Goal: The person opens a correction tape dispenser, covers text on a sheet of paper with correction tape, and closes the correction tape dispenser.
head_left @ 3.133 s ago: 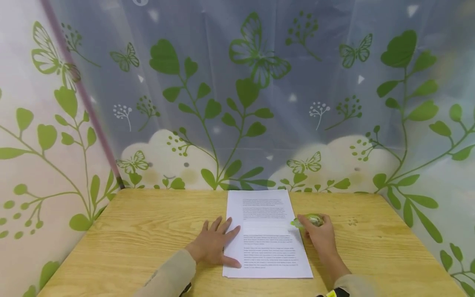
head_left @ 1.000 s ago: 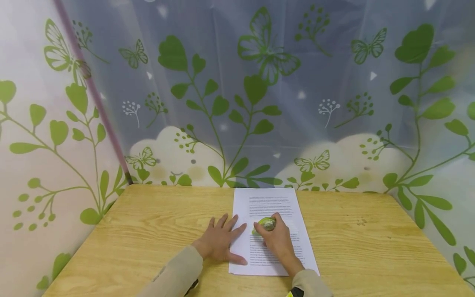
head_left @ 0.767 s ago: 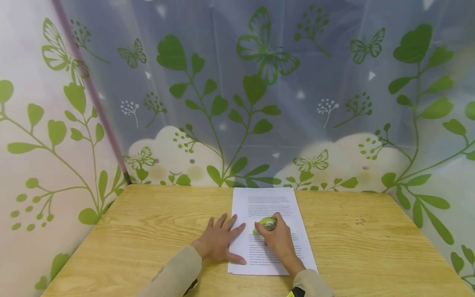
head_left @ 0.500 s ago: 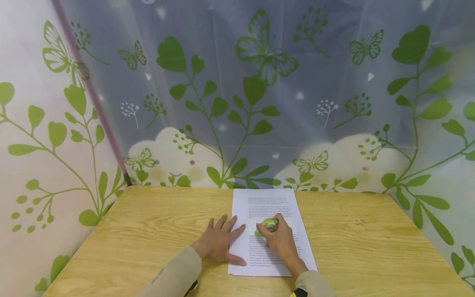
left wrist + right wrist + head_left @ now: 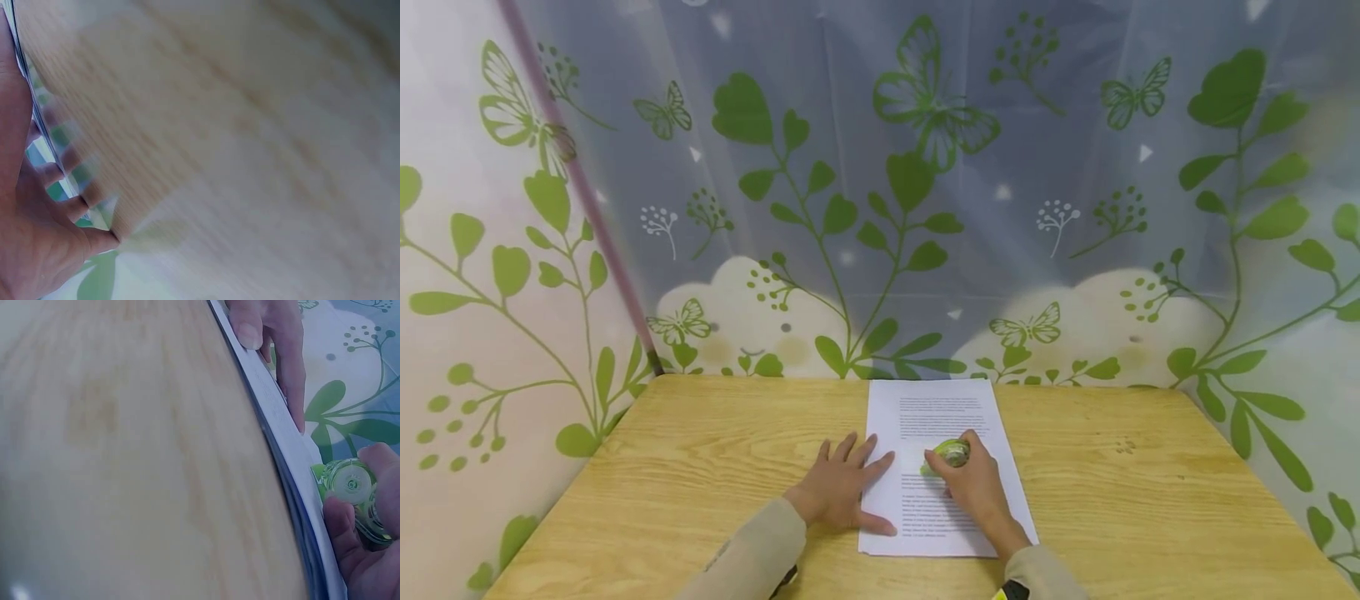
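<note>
A stack of printed paper sheets [image 5: 951,533] lies on the table, its text broken by a white band across the middle. My left hand [image 5: 838,486] is spread flat with its thumb and fingers on the left edge of the stack. In my right hand [image 5: 981,483] a green see-through correction tape dispenser [image 5: 953,453] is gripped between thumb and fingers, its tip down at the white band. The right wrist view shows the round reel inside the dispenser [image 5: 351,484] and its tip against the top sheet. Part of the band is hidden behind the right hand.
The light wooden table [image 5: 700,467] extends on both sides of the paper. Behind it hangs a curtain [image 5: 820,167] printed with leaves and butterflies, and the paper's far edge lies close to it. Both forearms wear beige sleeves [image 5: 748,550].
From right of the paper, my right hand came left across the sheet with the correction tape dispenser, then slid slowly rightward along the white band. My left hand stayed on the paper's left edge.
</note>
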`<state>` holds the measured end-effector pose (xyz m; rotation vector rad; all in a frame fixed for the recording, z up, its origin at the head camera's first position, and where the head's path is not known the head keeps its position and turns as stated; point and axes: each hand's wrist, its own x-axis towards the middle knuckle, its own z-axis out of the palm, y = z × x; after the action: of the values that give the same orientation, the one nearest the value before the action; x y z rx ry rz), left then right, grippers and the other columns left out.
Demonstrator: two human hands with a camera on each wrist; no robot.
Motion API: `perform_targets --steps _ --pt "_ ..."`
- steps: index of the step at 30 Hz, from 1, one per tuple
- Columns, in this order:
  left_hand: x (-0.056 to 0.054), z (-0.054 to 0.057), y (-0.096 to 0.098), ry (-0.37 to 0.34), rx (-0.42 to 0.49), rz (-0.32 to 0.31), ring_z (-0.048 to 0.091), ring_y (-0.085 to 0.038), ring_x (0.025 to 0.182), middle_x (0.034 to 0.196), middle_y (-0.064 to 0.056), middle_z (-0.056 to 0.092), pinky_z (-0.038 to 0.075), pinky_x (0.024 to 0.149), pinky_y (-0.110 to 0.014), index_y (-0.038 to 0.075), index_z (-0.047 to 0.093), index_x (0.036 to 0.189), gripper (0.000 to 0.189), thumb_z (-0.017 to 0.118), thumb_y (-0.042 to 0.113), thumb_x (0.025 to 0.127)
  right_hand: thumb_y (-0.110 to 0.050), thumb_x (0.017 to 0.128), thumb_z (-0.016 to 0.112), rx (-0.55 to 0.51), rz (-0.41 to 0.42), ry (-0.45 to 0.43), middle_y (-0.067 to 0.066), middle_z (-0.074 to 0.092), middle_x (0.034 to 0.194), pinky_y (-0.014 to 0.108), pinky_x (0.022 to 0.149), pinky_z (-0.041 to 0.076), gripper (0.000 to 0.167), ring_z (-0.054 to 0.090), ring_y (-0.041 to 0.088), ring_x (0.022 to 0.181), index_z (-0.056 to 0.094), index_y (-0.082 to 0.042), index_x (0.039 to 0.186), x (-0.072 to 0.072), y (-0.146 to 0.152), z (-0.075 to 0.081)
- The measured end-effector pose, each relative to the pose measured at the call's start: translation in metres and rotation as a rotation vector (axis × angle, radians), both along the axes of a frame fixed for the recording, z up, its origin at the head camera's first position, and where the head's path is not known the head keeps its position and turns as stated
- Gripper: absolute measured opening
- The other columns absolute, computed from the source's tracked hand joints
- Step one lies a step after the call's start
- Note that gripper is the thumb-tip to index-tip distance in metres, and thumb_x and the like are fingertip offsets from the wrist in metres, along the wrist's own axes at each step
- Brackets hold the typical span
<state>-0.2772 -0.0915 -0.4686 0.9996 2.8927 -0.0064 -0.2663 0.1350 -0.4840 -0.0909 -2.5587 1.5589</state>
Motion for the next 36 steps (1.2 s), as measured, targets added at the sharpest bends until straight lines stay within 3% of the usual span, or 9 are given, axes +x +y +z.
perform_targets --steps 19,36 --pt "0.0 -0.002 0.0 -0.005 0.009 -0.004 0.021 -0.044 0.137 0.155 -0.014 0.024 0.022 0.101 -0.067 0.024 0.028 0.152 0.102 0.044 0.086 0.072 -0.032 0.083 0.075 0.064 -0.009 -0.016 0.004 0.062 0.075 0.028 0.047 0.047 0.041 0.056 0.015 0.045 0.045 -0.008 0.095 -0.001 0.015 0.0" --pt "0.001 -0.004 -0.002 -0.002 0.024 -0.014 0.018 -0.045 0.138 0.155 -0.014 0.022 0.02 0.101 -0.068 0.024 0.028 0.152 0.101 0.044 0.085 0.073 -0.029 0.082 0.077 0.056 -0.004 -0.009 0.004 0.061 0.072 0.026 0.046 0.046 0.04 0.054 0.014 0.046 0.044 -0.007 0.091 0.0 0.028 0.003"
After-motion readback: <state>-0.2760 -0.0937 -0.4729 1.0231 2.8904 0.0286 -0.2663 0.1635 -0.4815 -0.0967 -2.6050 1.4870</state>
